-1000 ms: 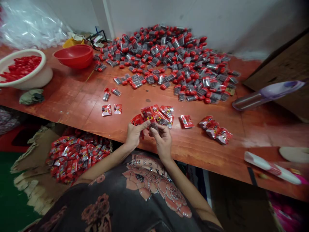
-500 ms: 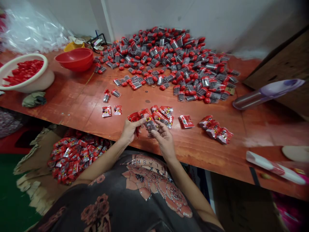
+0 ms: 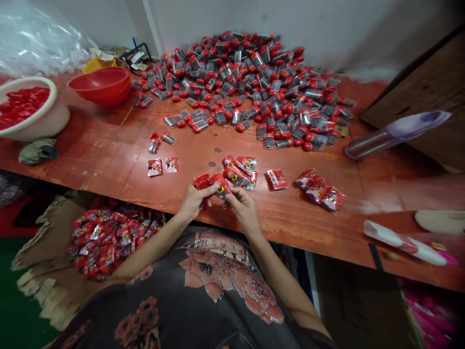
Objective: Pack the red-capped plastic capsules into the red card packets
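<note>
My left hand is closed on a small red printed packet, its thumb lying across the front. My right hand pinches the same packet at its lower right edge. A second red packet shows at my left fingers, partly hidden. Just beyond my right hand lies a loose cluster of red packets. To its right are a single packet and a row of overlapping packets. Two flat packets, one of them this packet, lie left of my hands, below two small red-capped clear containers.
A large heap of red-capped clear containers covers the table's back. At left stand a white basin of red pieces and a red bowl. Filled packets lie in a carton below the edge. A purple-clear tube-like object stands right.
My right hand's fingers have closed in around the packet's lower part, so less of it shows. The packet is held slightly lower. The whole view has shifted a little.
</note>
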Demonstrator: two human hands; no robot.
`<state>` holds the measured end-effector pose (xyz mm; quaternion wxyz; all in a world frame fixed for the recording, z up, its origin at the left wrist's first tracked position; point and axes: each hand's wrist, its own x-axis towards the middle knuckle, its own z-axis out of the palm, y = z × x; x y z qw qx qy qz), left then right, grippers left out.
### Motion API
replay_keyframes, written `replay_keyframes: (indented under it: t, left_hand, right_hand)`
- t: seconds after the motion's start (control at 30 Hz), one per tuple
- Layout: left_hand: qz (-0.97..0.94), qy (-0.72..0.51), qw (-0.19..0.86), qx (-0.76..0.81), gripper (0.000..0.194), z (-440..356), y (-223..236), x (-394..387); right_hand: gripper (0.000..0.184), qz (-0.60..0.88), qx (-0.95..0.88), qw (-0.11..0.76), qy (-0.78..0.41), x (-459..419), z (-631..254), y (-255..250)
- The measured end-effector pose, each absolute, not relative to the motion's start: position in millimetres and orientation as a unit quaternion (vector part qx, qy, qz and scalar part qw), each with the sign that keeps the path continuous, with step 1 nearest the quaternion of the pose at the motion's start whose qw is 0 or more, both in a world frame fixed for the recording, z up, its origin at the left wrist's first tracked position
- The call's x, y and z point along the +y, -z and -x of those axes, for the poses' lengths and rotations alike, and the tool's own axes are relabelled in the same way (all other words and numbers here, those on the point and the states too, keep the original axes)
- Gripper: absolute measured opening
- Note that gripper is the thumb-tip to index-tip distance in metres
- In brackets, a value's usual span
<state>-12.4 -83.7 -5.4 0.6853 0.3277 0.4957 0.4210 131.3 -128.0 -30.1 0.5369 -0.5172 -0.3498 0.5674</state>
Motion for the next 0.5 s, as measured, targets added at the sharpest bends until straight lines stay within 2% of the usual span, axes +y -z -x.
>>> replay_keyframes:
  t: [0.1,0.23,0.3,0.37,0.5]
  left_hand:
    - [-0.307,-0.409,0.695,0.505,0.03,13.8,11.9,-80.7]
    - [-0.222,-0.413,0.718,0.514,0.042,18.9,20.2,-71.4]
    - [-0.208,-0.417,0.708,0.531,0.051,20.9,25.5,-70.0]
    - [-0.242,-0.412,0.685,0.55,0.064,20.0,32.0,-73.2]
    - [-0.415,-0.374,0.609,0.562,0.099,7.8,44.4,-83.6]
  right_hand:
    - [0.027,0.547,-0.395,0.522,-0.521,-126.3,-135.4,40.1]
    - [0.028,0.608,-0.471,0.533,-0.353,-113.8,-158.0,46.3]
    - [0.033,0.643,-0.496,0.51,-0.286,-104.5,-173.9,44.8]
    - [0.043,0.667,-0.538,0.462,-0.228,-93.5,-188.5,40.8]
    - [0.076,0.636,-0.678,0.344,-0.135,-62.8,-206.5,33.1]
